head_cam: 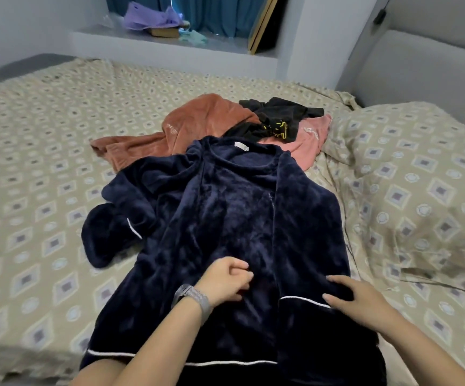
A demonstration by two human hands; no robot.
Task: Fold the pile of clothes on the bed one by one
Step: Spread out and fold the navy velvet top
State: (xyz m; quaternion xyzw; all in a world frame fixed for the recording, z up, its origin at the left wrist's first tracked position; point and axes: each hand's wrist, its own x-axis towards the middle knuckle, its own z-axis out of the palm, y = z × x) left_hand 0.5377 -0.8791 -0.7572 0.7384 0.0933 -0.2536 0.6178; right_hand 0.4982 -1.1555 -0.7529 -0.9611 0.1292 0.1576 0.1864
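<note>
While left hand (227, 281) curls empty, right hand (356, 298) presses flat on navy top (225, 213).

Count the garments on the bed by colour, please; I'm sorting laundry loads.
Dark navy fleece top with white piping: 1
Rust-brown fleece garment: 1
Black garment with yellow markings: 1
Pink fleece garment: 1
Total: 4

the navy top (234, 218) is thick, fuzzy fleece with a soft shine – thin smooth white trim runs along its edges. the brown cloth (197, 121) and pink cloth (309, 140) look fuzzy too. the black cloth (281, 112) is flat and dull. the sheet (44, 162) is thin, matt printed cloth.
</note>
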